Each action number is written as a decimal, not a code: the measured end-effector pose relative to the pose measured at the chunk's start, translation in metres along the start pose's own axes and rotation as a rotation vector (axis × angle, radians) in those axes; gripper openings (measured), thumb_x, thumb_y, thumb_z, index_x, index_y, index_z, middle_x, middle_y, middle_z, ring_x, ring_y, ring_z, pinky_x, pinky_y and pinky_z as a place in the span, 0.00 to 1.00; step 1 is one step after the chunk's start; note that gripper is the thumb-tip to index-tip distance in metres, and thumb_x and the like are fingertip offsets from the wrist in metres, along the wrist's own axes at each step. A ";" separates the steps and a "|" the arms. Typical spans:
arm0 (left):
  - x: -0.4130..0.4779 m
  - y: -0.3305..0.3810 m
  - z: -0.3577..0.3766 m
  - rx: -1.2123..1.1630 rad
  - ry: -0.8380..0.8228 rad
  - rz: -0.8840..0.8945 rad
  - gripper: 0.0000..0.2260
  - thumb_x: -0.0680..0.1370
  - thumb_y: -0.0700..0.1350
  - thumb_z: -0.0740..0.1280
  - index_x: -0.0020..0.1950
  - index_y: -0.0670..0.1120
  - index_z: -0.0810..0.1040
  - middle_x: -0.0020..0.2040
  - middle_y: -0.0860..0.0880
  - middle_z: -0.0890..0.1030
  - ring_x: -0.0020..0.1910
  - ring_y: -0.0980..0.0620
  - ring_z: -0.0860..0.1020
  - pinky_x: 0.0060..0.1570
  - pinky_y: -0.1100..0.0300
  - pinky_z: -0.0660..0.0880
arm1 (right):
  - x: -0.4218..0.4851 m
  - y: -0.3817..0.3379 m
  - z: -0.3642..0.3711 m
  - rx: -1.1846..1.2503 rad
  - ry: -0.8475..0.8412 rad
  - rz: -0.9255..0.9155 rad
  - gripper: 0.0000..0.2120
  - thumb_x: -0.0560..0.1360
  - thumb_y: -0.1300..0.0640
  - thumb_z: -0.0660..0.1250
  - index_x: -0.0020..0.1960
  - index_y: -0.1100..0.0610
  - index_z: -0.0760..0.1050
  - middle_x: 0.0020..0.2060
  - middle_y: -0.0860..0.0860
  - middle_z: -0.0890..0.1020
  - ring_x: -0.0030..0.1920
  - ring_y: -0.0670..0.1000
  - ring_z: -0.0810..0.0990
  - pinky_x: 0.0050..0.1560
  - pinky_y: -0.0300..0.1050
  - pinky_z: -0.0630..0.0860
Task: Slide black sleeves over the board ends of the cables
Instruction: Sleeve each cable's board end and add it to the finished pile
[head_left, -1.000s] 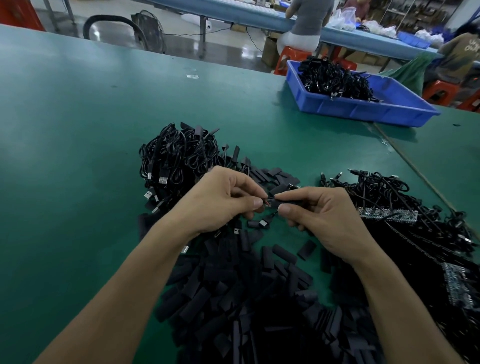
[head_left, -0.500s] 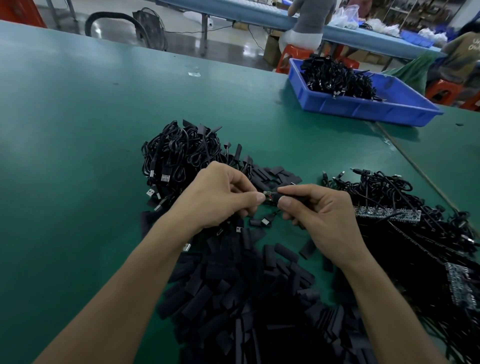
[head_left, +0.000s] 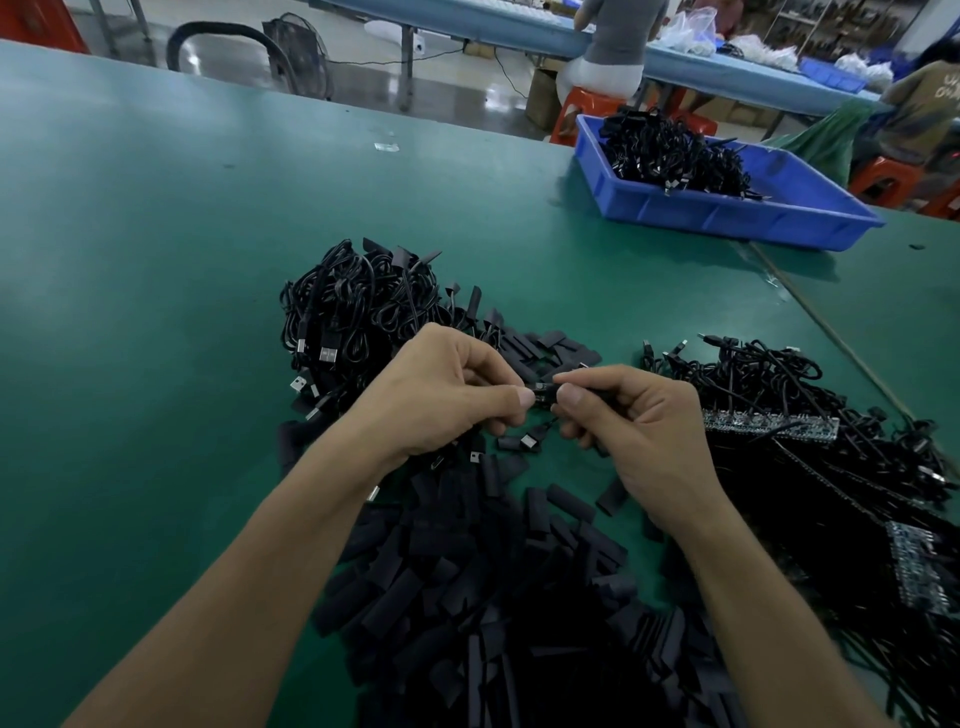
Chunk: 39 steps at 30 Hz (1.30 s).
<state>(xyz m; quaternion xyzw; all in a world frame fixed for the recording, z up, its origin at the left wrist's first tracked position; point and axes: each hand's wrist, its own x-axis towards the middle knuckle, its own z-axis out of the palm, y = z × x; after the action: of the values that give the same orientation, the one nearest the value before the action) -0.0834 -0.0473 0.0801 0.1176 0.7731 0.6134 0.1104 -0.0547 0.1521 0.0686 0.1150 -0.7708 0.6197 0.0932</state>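
Closest in is the big pile of loose black sleeves (head_left: 467, 597), so I'll place everything off that. Just over the pile's far edge, the left hand (head_left: 441, 395) and right hand (head_left: 639, 431) meet tip to tip, each pinching one side of a small black piece (head_left: 545, 387) between thumb and forefinger. I reckon it's a sleeve going onto a cable end, but it's too tiny to tell which hand has which part. My guess on handling: the sleeves are feather-light, soft and squash flat, so pinch the sides gently to keep the mouth open, and hold the cable right behind its board, which looks fragile. Right of the pile is a heap of cables with boards (head_left: 779, 431), crowded and snaggy. Beyond the pile's left corner sits a coiled cable bundle (head_left: 358, 312). Left of the pile it's just green table (head_left: 156, 260), so that's the elbow room. Far beyond the pile, a blue tray (head_left: 727, 213) of cables sits near the table's back edge.
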 end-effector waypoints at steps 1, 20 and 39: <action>0.000 0.000 0.000 -0.005 -0.004 0.004 0.04 0.74 0.40 0.76 0.39 0.44 0.85 0.35 0.46 0.86 0.32 0.55 0.83 0.36 0.68 0.76 | 0.000 -0.001 0.001 0.015 -0.008 0.002 0.08 0.74 0.66 0.72 0.47 0.54 0.84 0.34 0.50 0.86 0.32 0.45 0.82 0.33 0.35 0.76; 0.002 -0.006 0.006 0.154 0.093 0.019 0.04 0.75 0.45 0.76 0.40 0.51 0.85 0.33 0.55 0.85 0.33 0.60 0.83 0.38 0.68 0.76 | 0.003 0.005 0.024 0.030 0.319 0.019 0.13 0.74 0.61 0.75 0.55 0.47 0.80 0.42 0.47 0.87 0.42 0.47 0.87 0.42 0.37 0.81; 0.003 -0.006 0.016 -0.038 0.121 0.143 0.05 0.76 0.42 0.75 0.40 0.50 0.85 0.35 0.51 0.86 0.36 0.53 0.85 0.40 0.61 0.80 | 0.002 -0.001 0.044 -0.018 0.359 -0.109 0.17 0.75 0.53 0.73 0.60 0.36 0.77 0.46 0.53 0.86 0.48 0.55 0.86 0.55 0.61 0.81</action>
<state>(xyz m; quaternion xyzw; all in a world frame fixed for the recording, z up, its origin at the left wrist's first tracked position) -0.0816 -0.0332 0.0704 0.1330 0.7563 0.6401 0.0218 -0.0562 0.1085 0.0601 0.0434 -0.7398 0.6175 0.2636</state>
